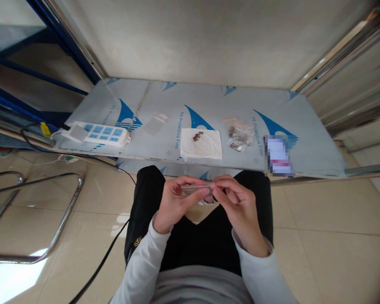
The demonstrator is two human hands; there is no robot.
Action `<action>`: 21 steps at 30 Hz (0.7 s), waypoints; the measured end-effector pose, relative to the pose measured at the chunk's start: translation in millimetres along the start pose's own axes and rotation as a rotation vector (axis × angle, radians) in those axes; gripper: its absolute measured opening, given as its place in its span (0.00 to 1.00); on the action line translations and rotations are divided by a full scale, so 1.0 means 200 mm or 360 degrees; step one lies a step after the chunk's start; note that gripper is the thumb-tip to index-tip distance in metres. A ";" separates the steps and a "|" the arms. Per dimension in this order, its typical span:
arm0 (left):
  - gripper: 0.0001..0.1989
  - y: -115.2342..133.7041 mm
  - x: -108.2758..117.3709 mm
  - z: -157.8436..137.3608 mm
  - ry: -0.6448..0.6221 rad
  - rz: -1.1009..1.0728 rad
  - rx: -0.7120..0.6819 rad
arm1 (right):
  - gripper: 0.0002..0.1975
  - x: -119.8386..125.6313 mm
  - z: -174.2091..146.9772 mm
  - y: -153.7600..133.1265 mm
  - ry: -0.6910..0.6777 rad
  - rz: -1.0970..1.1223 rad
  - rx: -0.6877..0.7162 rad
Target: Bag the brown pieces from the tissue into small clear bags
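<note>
Above my lap, my left hand (177, 202) pinches a small clear plastic zip bag (194, 186) by its left part. My right hand (237, 200) has thumb and fingertips closed on the bag's right end. The bag is seen nearly edge-on, so whatever may be inside cannot be made out. Beyond my hands, several small dark brown pieces (197, 136) lie on a folded white cloth or paper (205, 151). To its right is a pile of clear zip bags (240, 134) with dark contents. More flat zip bags (156, 123) lie left of the white sheet.
A film-covered metal table (152, 147) stands before my knees. On it are a white power strip (98, 134) at the left and a phone (278, 156) at the right front edge. A black cable (109, 249) hangs left of my leg, near a metal-framed chair (61, 219).
</note>
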State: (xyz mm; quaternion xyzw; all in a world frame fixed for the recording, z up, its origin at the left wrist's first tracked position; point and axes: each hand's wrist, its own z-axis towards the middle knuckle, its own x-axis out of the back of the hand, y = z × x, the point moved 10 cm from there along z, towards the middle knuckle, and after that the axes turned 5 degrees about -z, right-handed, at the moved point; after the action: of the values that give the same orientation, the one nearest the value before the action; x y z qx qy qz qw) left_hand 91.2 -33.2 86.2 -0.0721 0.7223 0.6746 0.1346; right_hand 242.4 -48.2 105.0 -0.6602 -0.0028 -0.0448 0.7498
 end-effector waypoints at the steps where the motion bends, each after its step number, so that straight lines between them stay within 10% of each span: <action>1: 0.04 0.00 0.00 0.00 -0.0010 0.0006 -0.0002 | 0.04 0.00 -0.01 0.00 -0.0017 -0.0026 -0.0006; 21: 0.04 0.02 0.03 0.02 -0.0046 0.0183 -0.0172 | 0.02 0.05 0.03 0.07 0.0049 0.0035 -0.0217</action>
State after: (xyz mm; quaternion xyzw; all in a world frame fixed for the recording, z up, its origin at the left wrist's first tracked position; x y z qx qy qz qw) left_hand 85.1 -28.8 88.4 -0.0280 0.6857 0.7202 0.1018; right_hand 253.0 -41.8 92.5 -0.7089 0.0190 -0.0469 0.7035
